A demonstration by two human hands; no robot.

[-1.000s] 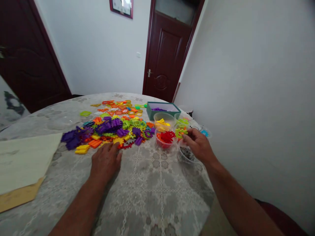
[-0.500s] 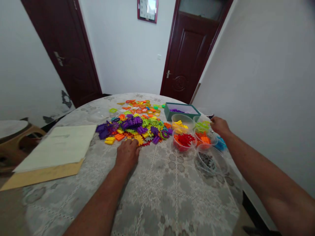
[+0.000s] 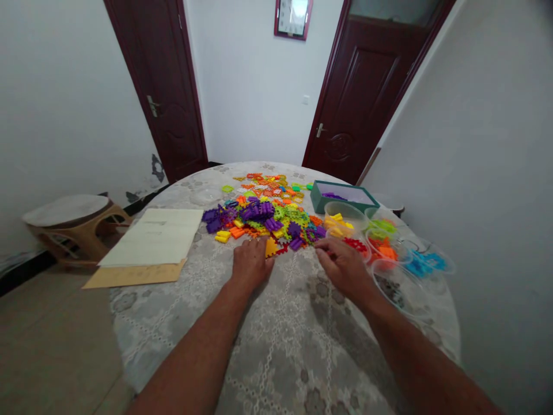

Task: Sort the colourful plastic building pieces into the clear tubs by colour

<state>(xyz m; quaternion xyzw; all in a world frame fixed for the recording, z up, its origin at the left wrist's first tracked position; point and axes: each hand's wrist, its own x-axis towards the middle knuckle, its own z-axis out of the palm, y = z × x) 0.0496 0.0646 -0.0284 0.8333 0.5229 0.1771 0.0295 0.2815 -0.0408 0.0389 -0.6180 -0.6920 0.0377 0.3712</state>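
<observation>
A mixed heap of plastic toy pieces point(image 3: 259, 214), purple, green, yellow and orange, lies mid-table. My left hand point(image 3: 253, 260) is at its near edge, fingers curled, with a yellow gear piece point(image 3: 271, 248) between index finger and thumb. At the heap's right front edge is my right hand point(image 3: 343, 262). Its thumb and index finger are pinched together; what they hold, if anything, cannot be made out. Close beyond it stands a clear tub of red pieces point(image 3: 356, 244), partly hidden by the hand.
Clear tubs on the right hold yellow pieces point(image 3: 339, 223), green pieces point(image 3: 382, 226), orange pieces point(image 3: 383, 251), blue pieces point(image 3: 425, 263) and grey pieces point(image 3: 391, 290). Behind them stands a green box point(image 3: 318, 202) with purple pieces. Paper sheets point(image 3: 153, 236) lie left; a stool point(image 3: 75, 227) stands beyond.
My right hand released a green piece over the tubs at the back right and came back left to the heap. My left hand stays by the heap's near edge. The view turned left.
</observation>
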